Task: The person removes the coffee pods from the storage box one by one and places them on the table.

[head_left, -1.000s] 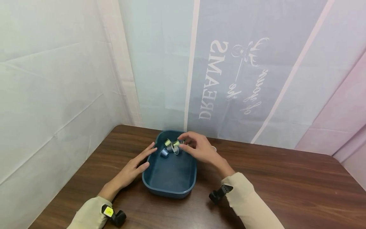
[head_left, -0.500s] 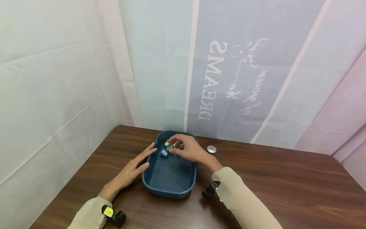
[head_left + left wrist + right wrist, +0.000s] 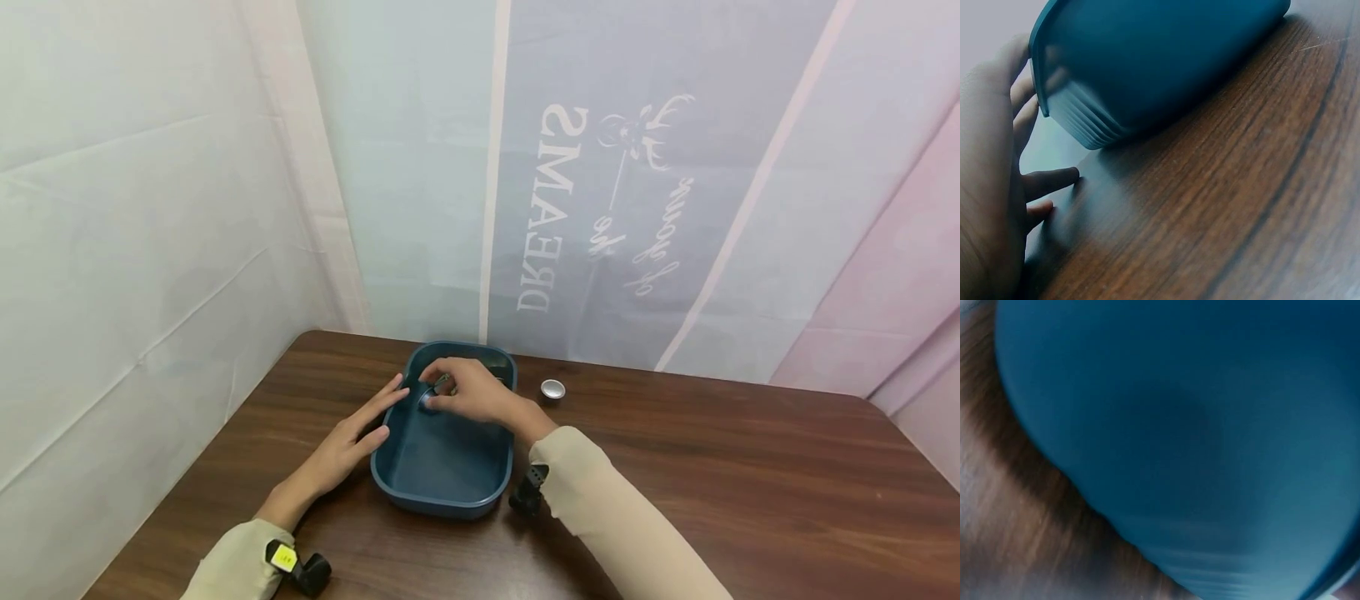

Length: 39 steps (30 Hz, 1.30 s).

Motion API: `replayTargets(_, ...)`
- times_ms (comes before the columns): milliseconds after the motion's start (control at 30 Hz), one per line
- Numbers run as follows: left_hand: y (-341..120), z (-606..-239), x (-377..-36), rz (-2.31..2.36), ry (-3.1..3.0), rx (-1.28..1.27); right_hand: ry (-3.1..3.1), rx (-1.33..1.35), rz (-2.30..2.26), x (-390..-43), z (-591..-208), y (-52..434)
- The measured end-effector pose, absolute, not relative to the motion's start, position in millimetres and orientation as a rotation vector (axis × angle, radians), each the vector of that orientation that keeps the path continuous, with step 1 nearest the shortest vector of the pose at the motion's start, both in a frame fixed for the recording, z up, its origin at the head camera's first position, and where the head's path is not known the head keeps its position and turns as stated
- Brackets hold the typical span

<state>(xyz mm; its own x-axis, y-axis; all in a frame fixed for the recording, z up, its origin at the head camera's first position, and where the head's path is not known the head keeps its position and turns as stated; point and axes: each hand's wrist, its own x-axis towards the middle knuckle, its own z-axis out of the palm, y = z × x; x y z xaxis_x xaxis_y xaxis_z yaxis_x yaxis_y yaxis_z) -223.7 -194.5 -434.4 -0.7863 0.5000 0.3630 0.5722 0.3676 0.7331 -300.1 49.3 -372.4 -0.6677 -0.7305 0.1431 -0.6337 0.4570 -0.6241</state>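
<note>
Capsules point(image 3: 433, 392) bunched in far end of blue tray point(image 3: 442, 467), right under right grip point(image 3: 465, 392): fingers curled, pinching blue one. Left grip point(image 3: 352, 437) flat, fingers spread against tray's left wall on worktop point(image 3: 712, 467), likely bracing it. Silver capsule point(image 3: 552, 388) sits apart, right of right grip.

head cam: high, looks forward and down across the wooden table point(image 3: 675, 467) toward the curtain backdrop, whole scene in frame, medium range. blue tray point(image 3: 450, 467) sits centre-low. left wrist cam: table height, very close, looks past the left hand point(image 3: 991, 187) at the tray's outer wall point(image 3: 1147, 56) and the tabletop point(image 3: 1241, 206). right wrist cam: closest of all, blurred, frame almost filled by the tray's wall point(image 3: 1197, 425), strip of table point(image 3: 1004, 537) at left. all three views share the tray and the table.
</note>
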Motion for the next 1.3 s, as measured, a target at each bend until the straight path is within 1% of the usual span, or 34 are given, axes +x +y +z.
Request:
replayTargets(600, -195.7, -435.0, -222.1, -1.402, -2.543, -0.988, 2.637, -1.249, -0.847, -300.3, -379.2, 44.4)
replayTargets(933, -194.9, -435.0, -222.9, -1.422, -2.522, -0.999, 2.554, -1.345, -0.8, -299.2, -378.9, 44.7)
replayTargets(1133, -194.3, -435.1, -223.3, -1.414, -2.517, -1.004, 2.578, -1.367, -0.715, -298.2, -379.8, 43.9)
replayTargets(1300, -193.7, -434.2, -222.5, -1.407, -2.52, -1.0, 2.556, -1.434, -0.649, -297.0, -380.9, 43.5)
